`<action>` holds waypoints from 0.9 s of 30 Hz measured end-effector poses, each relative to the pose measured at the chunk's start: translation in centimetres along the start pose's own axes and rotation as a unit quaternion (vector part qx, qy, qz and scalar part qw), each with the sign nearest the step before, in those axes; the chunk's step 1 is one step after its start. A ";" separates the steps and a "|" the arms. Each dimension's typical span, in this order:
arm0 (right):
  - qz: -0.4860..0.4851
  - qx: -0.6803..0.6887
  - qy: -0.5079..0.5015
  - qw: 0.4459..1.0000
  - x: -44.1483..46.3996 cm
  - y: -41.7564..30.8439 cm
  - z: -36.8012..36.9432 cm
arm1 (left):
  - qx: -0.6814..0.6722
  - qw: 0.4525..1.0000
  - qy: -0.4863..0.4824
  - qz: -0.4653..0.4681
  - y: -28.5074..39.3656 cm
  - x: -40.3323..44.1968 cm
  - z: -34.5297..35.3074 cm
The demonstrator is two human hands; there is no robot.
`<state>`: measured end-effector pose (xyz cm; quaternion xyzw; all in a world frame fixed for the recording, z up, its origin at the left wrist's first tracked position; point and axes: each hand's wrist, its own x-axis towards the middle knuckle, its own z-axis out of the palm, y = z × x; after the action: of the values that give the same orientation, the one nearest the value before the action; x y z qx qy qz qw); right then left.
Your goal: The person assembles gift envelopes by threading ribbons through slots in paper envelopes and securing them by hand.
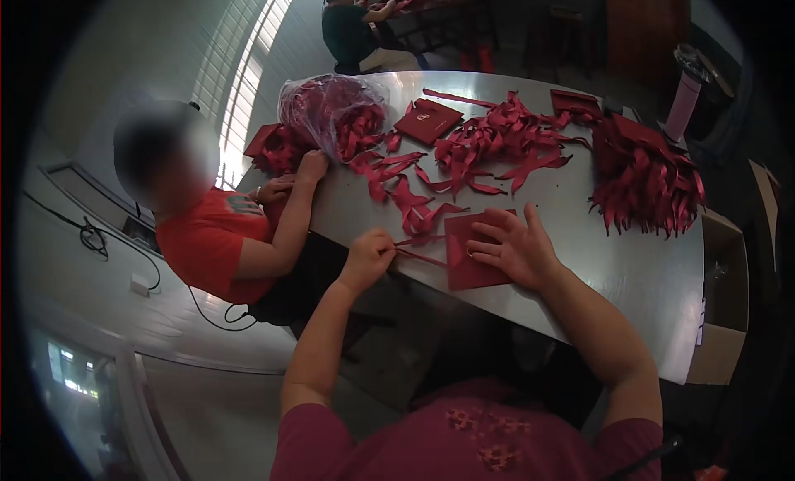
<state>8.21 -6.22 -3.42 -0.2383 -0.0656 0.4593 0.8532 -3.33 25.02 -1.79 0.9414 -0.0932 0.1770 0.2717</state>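
Note:
Near the front edge of the metal table lies a flat red piece [461, 270], square and stiff like a folded paper gift bag. My right hand [517, 245] rests over it with fingers spread, a ring on one finger. Two strands of dark red ribbon [422, 257] run out from its left side. Their far ends are pinched in my left hand [370, 256], which is closed just beyond the table edge. Loose red ribbons [414, 209] lie right behind the strands.
Ribbon heaps [497, 141], a red piece with an emblem [428, 121] and a plastic bag [331, 108] cover the table's back. Ribboned red pieces [642, 170] are stacked right, near a cardboard box [720, 340]. A co-worker in orange [215, 237] sits left; another person [348, 34] sits behind.

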 end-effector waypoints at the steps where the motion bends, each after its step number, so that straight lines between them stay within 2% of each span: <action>1: -0.008 -0.025 -0.008 1.000 0.2 0.1 -0.2 | -0.005 1.000 0.003 -0.015 0.2 0.1 -0.3; 3: -0.013 -0.048 -0.016 0.999 0.6 0.6 -0.2 | 0.010 1.000 0.002 -0.010 0.6 0.3 -0.4; 4: -0.058 -0.219 -0.029 0.974 0.6 1.1 -0.2 | 0.022 1.000 0.001 -0.004 0.7 0.3 -0.2; 5: -0.101 -0.384 -0.042 0.917 0.6 1.5 -0.2 | 0.020 1.000 0.000 -0.004 0.7 0.4 0.1; 6: -0.102 -0.386 -0.044 0.916 0.3 1.7 0.7 | 0.032 0.999 0.014 0.014 0.6 0.4 0.3; 7: -0.184 -0.682 -0.061 0.705 -0.4 2.0 2.2 | 0.046 0.998 0.029 0.029 0.4 0.2 0.4; 8: -0.249 -0.881 -0.071 0.397 -0.5 2.7 3.3 | 0.056 0.997 0.035 0.028 0.4 0.1 0.3; 9: -0.164 -0.903 -0.088 0.388 -0.5 3.6 2.9 | 0.053 0.998 0.037 0.029 0.6 0.2 0.2; 10: -0.172 -0.902 -0.089 0.387 -0.3 4.1 3.0 | 0.044 0.998 0.033 0.035 0.8 0.1 0.1; 13: -0.142 -0.936 -0.080 0.312 -0.8 3.8 3.3 | 0.043 0.998 0.017 0.047 0.7 -0.6 0.2; 15: -0.148 -0.917 -0.085 0.361 -1.0 3.8 3.6 | 0.047 0.997 0.012 0.065 0.7 0.8 -0.6; 17: -0.157 -0.908 -0.088 0.377 -1.9 3.5 3.7 | -0.012 1.000 -0.025 0.002 1.5 -0.1 -1.0; 18: -0.176 -0.898 -0.044 0.400 -2.4 3.4 4.2 | -0.011 1.000 -0.021 -0.007 2.9 -0.2 -1.3; 20: -0.246 -0.869 0.001 0.430 -2.1 3.1 5.1 | -0.142 0.989 -0.039 -0.015 6.1 1.3 -4.0; 21: -0.257 -0.867 -0.010 0.426 -0.9 2.8 4.9 | -0.131 0.990 -0.045 0.016 6.5 1.7 -4.5; 23: -0.319 -0.863 -0.028 0.392 -1.1 2.3 2.9 | -0.155 0.988 -0.019 -0.005 8.3 2.5 -5.5; 24: -0.295 -0.847 -0.015 0.441 -1.4 0.9 4.0 | -0.179 0.983 0.001 -0.026 9.2 3.3 -5.5; 25: -0.281 -0.854 0.001 0.438 -2.1 0.2 4.5 | -0.212 0.977 0.024 -0.026 9.3 3.8 -5.7; 27: -0.320 -0.780 0.107 0.527 -3.0 -1.3 5.0 | -0.240 0.969 0.027 -0.054 9.8 4.6 -6.7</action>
<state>5.78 -7.56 1.92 -0.8193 -0.3778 -0.1083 0.4175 -3.62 20.08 9.97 0.8470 -0.0742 0.1601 0.5015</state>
